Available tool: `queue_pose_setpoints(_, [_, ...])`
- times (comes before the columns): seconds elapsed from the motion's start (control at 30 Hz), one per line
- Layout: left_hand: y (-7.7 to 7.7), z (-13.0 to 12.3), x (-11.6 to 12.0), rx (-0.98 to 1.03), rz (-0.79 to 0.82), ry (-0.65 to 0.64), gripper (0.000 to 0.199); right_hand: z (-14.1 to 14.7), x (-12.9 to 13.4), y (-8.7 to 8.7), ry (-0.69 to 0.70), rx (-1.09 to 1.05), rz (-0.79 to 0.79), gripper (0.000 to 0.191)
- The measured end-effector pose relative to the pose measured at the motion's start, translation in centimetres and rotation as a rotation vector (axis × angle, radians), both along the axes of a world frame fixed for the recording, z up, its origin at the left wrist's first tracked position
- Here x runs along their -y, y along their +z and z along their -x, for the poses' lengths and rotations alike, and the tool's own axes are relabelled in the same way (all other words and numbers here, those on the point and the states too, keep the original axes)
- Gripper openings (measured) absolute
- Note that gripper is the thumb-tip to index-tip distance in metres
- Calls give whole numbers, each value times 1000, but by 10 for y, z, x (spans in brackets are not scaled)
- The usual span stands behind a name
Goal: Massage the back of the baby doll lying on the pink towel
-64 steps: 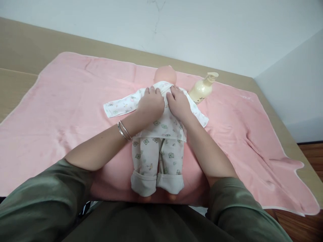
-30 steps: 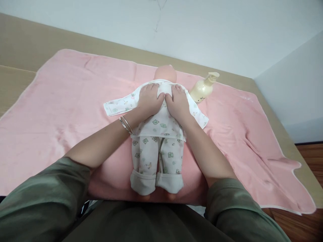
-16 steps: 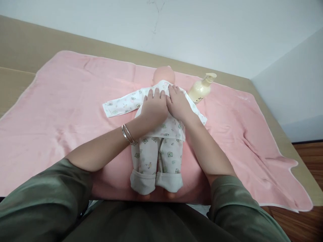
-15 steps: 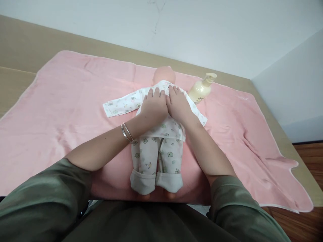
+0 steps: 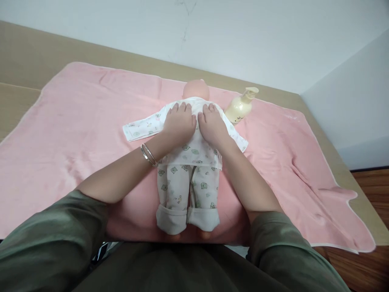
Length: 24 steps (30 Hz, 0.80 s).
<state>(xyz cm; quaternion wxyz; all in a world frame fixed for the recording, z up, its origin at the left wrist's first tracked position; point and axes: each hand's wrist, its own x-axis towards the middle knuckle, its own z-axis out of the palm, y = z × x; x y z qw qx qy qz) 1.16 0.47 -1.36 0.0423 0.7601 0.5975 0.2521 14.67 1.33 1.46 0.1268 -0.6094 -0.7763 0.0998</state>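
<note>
A doll [image 5: 196, 90] in a white printed top [image 5: 194, 153] and matching trousers [image 5: 178, 186] lies with its head away from me, the back of the top facing up. Flat on the upper left of the top rests my left hand [image 5: 180, 125], its fingers extended. My right hand [image 5: 212, 123] lies on the upper right of the top, fingers stretched out too. A narrow gap separates the two hands. Neither one holds anything. The doll's sleeves spread out to both sides, and its feet stick out of the rolled cuffs.
Under the doll a pink blanket [image 5: 100, 109] with several wrinkles covers most of the wooden table [image 5: 118, 61]. A cream pump bottle [image 5: 240, 108] is on the blanket beyond the right sleeve. A white wall [image 5: 243, 36] rises behind the table.
My left hand has shifted left across the doll's top, and my right hand slightly left. The hands were touching and are now apart.
</note>
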Motion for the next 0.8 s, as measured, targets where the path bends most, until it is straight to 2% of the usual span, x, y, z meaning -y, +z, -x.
queue_pose_setpoints(0.17, [1, -8, 17, -88, -59, -15, 54, -5, -12, -9, -13, -22, -45, 65])
queue_pose_setpoints(0.37, [5, 7, -6, -12, 7, -62, 50, 7, 16, 10, 71, 96, 97, 70])
queue_pose_setpoints(0.53, [2, 13, -20, 54, 70, -8, 47, 11, 33, 15, 157, 83, 1, 66])
queue_pose_setpoints(0.67, [0, 6, -8, 26, -3, 18, 50, 2, 13, 9, 144, 5, 15, 61])
queue_pose_setpoints(0.8, [11, -7, 20, -109, -42, 2, 47, -6, -10, 2, 72, -65, 62, 68])
